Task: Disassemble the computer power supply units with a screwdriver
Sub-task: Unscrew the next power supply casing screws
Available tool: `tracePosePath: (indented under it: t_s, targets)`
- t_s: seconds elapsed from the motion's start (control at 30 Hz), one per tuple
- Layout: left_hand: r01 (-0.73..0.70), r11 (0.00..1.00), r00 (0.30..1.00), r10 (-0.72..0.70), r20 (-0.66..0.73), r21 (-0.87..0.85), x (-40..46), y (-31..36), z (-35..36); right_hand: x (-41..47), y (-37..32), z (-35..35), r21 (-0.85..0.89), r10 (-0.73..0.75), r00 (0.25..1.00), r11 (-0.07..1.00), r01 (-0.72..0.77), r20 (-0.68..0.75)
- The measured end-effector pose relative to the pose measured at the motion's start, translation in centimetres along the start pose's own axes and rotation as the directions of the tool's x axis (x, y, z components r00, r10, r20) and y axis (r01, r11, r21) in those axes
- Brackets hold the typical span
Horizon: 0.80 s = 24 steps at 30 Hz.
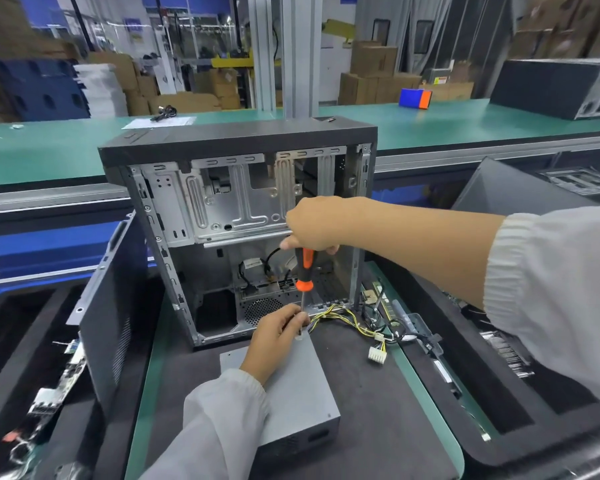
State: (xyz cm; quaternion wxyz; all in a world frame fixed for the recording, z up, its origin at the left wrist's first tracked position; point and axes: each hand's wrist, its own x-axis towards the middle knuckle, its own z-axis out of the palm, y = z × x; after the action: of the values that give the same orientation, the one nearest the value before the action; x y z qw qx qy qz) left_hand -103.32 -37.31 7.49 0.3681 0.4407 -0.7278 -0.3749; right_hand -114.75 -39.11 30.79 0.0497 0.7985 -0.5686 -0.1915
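A grey power supply unit (298,386) lies flat on the dark mat in front of an open computer case (243,216). My right hand (312,225) grips the top of an orange and black screwdriver (304,271), which stands upright with its tip at the unit's far edge. My left hand (278,336) rests on the unit and pinches the screwdriver's thin shaft near the tip. Yellow and black cables (354,322) run from the unit to white connectors (377,353) on the right.
The case's removed side panel (108,317) leans at the left. Black foam trays (541,407) with parts flank the mat on both sides. Circuit boards (56,386) lie in the left tray. A green conveyor (49,150) runs behind the case, carrying another case (561,88).
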Motion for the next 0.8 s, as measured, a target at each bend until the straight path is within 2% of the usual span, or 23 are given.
tracePosePath:
  t_s: [0.1, 0.2, 0.27, 0.33, 0.4, 0.43, 0.5, 0.6, 0.7, 0.73, 0.8]
  targets:
    - [-0.001, 1.000, 1.000, 0.001, 0.005, -0.029, 0.0, 0.0, 0.0, -0.1, 1.0, -0.3, 0.178, -0.115, 0.982, 0.980, 0.088, 0.148]
    - [-0.004, 1.000, 1.000, 0.005, 0.010, -0.028, 0.0, 0.0, 0.0, -0.3, 1.2, -0.3, 0.361, -0.137, 0.966, 0.931, 0.050, 0.220]
    - [0.003, 0.999, 1.000, -0.002, 0.016, -0.036, -0.1, 0.0, 0.0, -0.5, 0.9, -0.5, 0.330, -0.028, 0.970, 0.942, -0.055, 0.241]
    - [0.003, 1.000, 1.000, -0.003, 0.022, -0.025, -0.2, 0.1, 0.0, -0.6, 0.7, -0.5, 0.113, 0.069, 0.976, 0.989, -0.094, 0.207]
    - [0.004, 1.000, 1.000, -0.004, 0.018, -0.010, -0.2, 0.1, 0.0, -0.4, 0.3, 0.0, -0.028, 0.029, 0.988, 0.999, -0.025, 0.150]
    - [0.005, 1.000, 1.000, -0.005, 0.014, -0.004, -0.2, 0.2, 0.0, -0.3, 0.1, 0.1, -0.039, 0.006, 0.991, 0.999, -0.001, 0.135]
    - [0.006, 1.000, 1.000, -0.006, 0.019, 0.007, -0.2, 0.3, 0.0, -0.2, -0.1, 0.0, 0.021, -0.049, 0.988, 0.999, 0.047, 0.144]
    - [-0.001, 0.999, 1.000, 0.001, 0.023, 0.037, -0.2, 0.3, -0.1, -0.3, 0.1, -0.4, 0.244, -0.133, 0.977, 0.966, 0.090, 0.166]
    - [0.003, 0.999, 1.000, -0.004, 0.012, 0.037, -0.2, 0.3, -0.1, -0.8, 0.2, -0.7, 0.387, -0.023, 0.992, 0.922, -0.027, 0.124]
    - [0.006, 0.999, 1.000, -0.006, 0.015, 0.036, -0.2, 0.4, -0.1, -0.8, 0.1, -0.6, 0.374, 0.047, 0.992, 0.923, -0.088, 0.117]
    - [0.006, 0.999, 1.000, -0.007, 0.024, 0.044, -0.2, 0.3, -0.1, -1.0, -0.5, -0.4, 0.232, 0.127, 0.991, 0.963, -0.134, 0.045]
